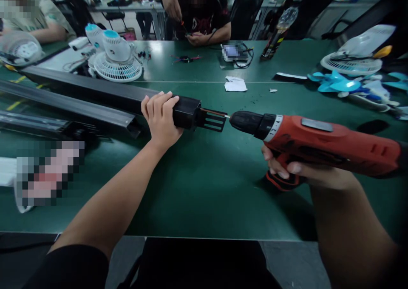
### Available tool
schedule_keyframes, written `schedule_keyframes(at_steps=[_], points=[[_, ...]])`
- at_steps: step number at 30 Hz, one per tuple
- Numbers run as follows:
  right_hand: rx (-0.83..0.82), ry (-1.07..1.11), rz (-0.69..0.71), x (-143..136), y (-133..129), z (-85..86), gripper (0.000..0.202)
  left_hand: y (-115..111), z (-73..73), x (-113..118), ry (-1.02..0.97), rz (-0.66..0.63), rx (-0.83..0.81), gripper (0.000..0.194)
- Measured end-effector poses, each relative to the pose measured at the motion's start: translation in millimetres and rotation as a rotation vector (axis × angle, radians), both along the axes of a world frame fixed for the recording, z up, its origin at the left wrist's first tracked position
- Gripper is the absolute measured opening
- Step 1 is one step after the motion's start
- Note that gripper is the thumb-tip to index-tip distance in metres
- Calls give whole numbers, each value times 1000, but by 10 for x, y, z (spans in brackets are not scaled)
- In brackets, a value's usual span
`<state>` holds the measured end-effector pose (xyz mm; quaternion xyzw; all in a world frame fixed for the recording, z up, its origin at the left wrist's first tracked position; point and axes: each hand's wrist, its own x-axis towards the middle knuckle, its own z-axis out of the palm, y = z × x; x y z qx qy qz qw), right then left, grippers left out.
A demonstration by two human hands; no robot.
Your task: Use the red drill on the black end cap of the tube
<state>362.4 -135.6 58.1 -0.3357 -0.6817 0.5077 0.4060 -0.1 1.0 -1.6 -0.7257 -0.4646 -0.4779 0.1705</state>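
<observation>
My left hand (161, 118) grips the end of a long black rail (95, 93) that lies across the green table (207, 187) from the left. A black end cap (197, 115) with a slotted tab sticks out past my fingers. My right hand (296, 170) holds a red and black cordless drill (318, 140) by its grip, lying level. The drill's bit touches the end cap's right side.
A second black rail (63, 110) lies in front of the first. White and blue fan parts (114, 55) sit at the back left, more fan parts (353, 63) at the right. Paper scraps (235, 85) lie mid-table. Other people sit across the table.
</observation>
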Motion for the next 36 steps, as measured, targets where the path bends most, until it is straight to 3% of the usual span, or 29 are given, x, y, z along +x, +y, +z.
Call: schedule_keyframes(at_steps=[13,21,29,36], points=[[-61,30,31,-48,10,38,36,-6,3,-11,-20,-42,-27,48],[-5,7,-7,-13,-1,22,38,2,9,-2,-50,-73,-78,48],[-18,18,27,-28,14,30,37,-16,26,12,-17,-3,-50,47],[-30,35,31,-54,17,41,35,-33,45,20,-43,-27,-87,46]])
